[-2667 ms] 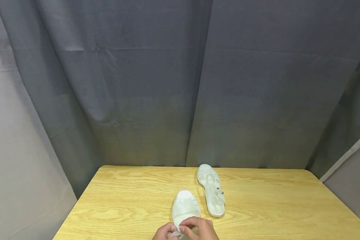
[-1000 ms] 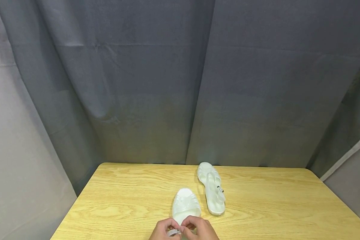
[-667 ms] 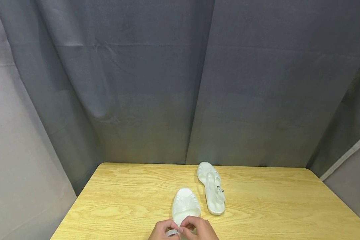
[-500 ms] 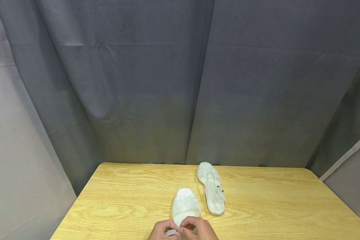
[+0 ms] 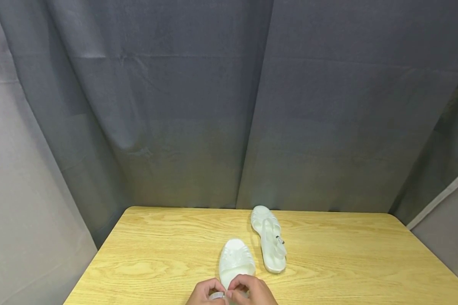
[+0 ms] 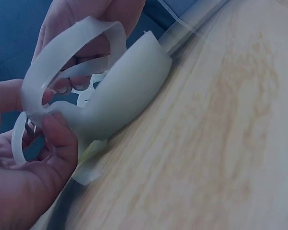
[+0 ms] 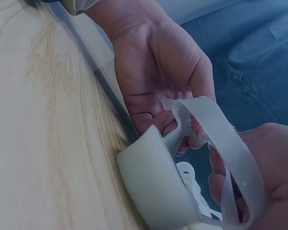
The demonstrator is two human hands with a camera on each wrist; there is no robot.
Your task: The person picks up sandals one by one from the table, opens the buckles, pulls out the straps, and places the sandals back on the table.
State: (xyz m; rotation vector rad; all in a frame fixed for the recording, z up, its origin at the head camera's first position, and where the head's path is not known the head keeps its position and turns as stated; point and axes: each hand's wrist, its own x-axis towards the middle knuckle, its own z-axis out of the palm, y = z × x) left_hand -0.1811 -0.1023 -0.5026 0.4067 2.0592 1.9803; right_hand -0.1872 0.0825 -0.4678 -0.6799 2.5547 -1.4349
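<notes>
A translucent white jelly sandal [image 5: 235, 259] lies on the table, its toe pointing away from me. My left hand [image 5: 204, 293] pinches its ankle strap [image 5: 216, 295] near the metal buckle [image 5: 223, 294]. Thumb and fingertips of my right hand [image 5: 252, 290] pinch the strap right beside the left fingers. The strap [image 6: 36, 86] arches above the sandal's heel [image 6: 129, 88] in the left wrist view, and a metal buckle pin [image 6: 30, 128] shows by the fingers. In the right wrist view, the strap [image 7: 230, 148] loops over the heel [image 7: 156, 179]. The fingers partly hide the strap ends.
A matching sandal [image 5: 261, 218] lies behind and to the right, angled on the wooden table [image 5: 156, 245]. Its strap is looped, with a metal buckle [image 5: 280, 240] on it. Dark grey curtains [image 5: 191, 127] hang along the table's back edge.
My left hand has shifted slightly left with the strap and buckle; the buckle now shows between the hands. The right hand stays almost in place. Neither sandal has moved noticeably.
</notes>
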